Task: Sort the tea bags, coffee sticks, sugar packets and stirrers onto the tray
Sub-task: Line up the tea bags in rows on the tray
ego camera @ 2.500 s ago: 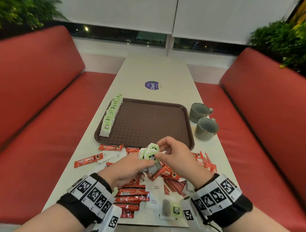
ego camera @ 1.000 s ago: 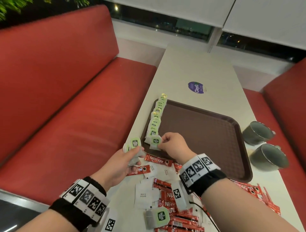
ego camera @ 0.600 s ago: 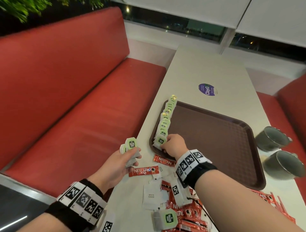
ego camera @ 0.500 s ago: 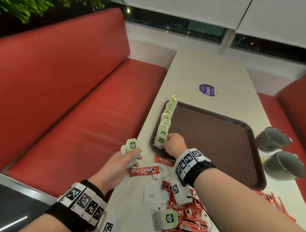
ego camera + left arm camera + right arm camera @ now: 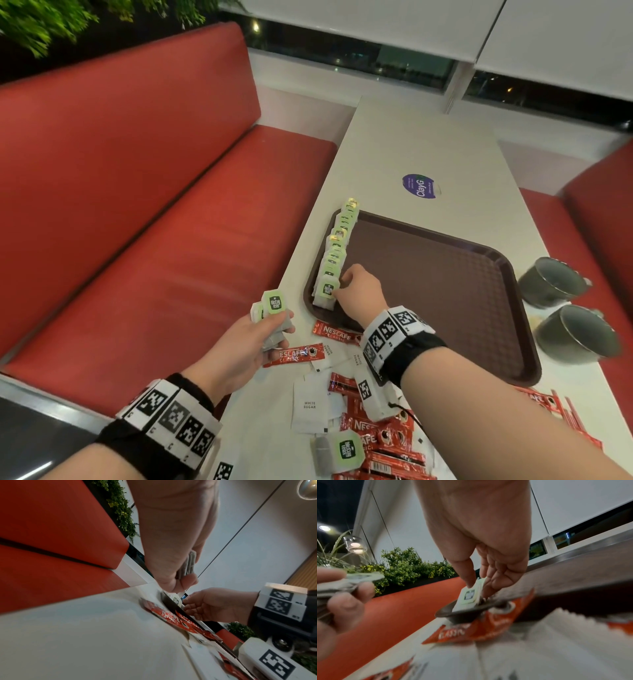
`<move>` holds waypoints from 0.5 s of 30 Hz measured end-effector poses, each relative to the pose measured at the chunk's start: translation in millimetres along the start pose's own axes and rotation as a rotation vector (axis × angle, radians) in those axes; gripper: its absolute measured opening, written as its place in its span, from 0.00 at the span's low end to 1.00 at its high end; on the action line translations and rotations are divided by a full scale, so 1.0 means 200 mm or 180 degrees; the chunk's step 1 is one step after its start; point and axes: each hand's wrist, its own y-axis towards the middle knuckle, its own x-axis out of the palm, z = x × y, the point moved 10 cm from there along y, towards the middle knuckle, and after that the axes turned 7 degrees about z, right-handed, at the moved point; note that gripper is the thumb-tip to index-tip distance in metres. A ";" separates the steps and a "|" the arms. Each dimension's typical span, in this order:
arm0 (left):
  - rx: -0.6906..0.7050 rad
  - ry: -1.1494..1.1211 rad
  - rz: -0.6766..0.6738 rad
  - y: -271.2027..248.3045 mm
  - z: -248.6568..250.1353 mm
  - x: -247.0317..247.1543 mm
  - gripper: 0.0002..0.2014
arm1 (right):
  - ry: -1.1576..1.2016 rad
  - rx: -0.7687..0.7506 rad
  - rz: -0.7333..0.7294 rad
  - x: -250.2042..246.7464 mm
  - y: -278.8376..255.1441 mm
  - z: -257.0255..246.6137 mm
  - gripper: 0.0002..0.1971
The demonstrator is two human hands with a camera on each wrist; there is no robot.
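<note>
While the right hand (image 5: 359, 291) pinches the nearest tea bag (image 5: 327, 291) at the near end of the row (image 5: 337, 246), thumb and fingers closed on it, the tray (image 5: 445, 291) serves as landmark. Row's long axis follows the tray's left rim, running away from the person. Left hand (image 5: 246, 339), just off the tray's near-left corner, clamps a small stack of tea bags (image 5: 270, 308), so the next bag lies left of the right hand. Right wrist view shows the bag standing on the tray's lip; head view hides that contact.
</note>
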 end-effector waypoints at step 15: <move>-0.0138 0.0262 -0.0708 0.05 0.06 0.29 0.10 | 0.1379 -0.0548 -0.1224 -0.03 -0.21 -0.17 0.08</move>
